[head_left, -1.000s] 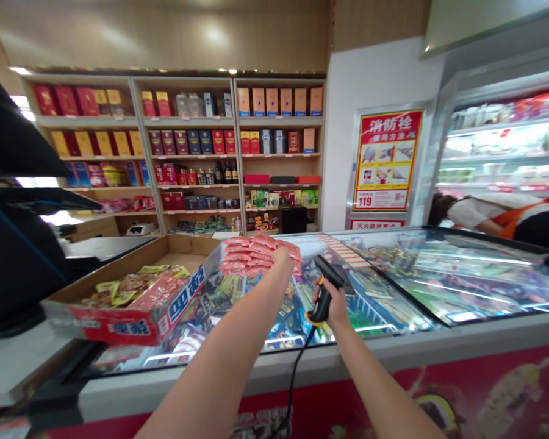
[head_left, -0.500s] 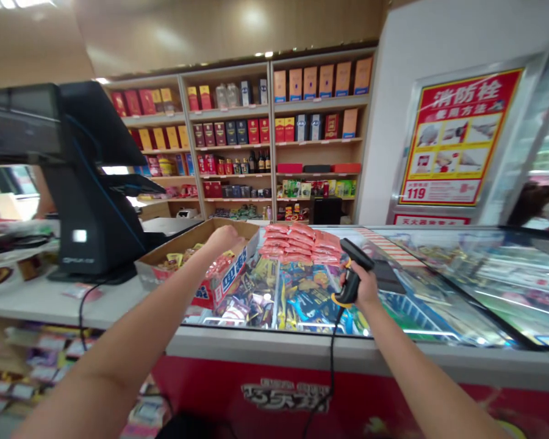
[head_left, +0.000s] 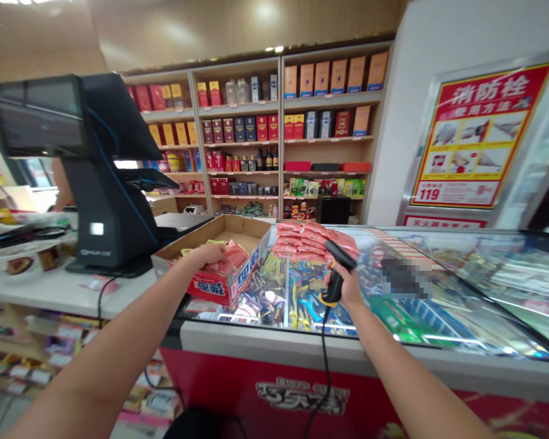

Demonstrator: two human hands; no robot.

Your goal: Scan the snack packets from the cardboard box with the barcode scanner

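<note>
My left hand (head_left: pixel 211 253) is down inside an open cardboard box (head_left: pixel 247 227), its fingers closed on the edge of a shiny red packet (head_left: pixel 231 258). Part of its grip is hidden. Other packets, some yellowish, lie around it in the box. My right hand (head_left: pixel 349 284) is wrapped round the handle of a black and yellow barcode scanner (head_left: pixel 335 275), held upright above the glass lid of the freezer. The scanner's black cable hangs down in front. Just behind the scanner, a pile of pinkish-red packets (head_left: pixel 302 239) lies on the glass.
A black checkout terminal (head_left: pixel 112 201) stands on the white counter (head_left: pixel 41 291) at left. Colourful packs show through the freezer's glass top (head_left: pixel 297 292). A pixelated dark patch covers something at right on the glass. Shelves (head_left: pixel 242 113) of boxed goods and a red poster (head_left: pixel 480 134) are behind.
My left hand has moved from the box's far side to the red packets nearer its front. The scanner has shifted slightly left in my right hand. The view has turned a little left.
</note>
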